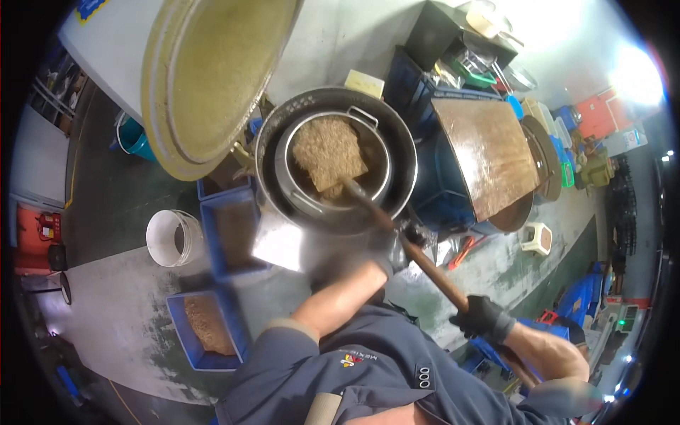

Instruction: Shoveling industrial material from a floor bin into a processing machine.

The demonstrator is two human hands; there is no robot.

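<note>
While a bucket [160,237] stands at left near a crate [212,362], mash [327,145] lies in a pan [380,166] inside the pot [265,159], ahead of both hands; a paddle [440,280], its blade [338,178] in the mash, slants down rightward through the left hand [409,242], gloved and closed around it near the pot's rim, then the right hand [486,320], also gloved, fingers wrapped round it lower down, farther from the mash

A shovel [432,273] reaches into mash [326,147] in a pot [377,163] inside a larger vat [405,152]. Left stand a crate [210,241], then a bucket [161,237]; right, a board [489,152] lies on a barrel [440,183].
</note>
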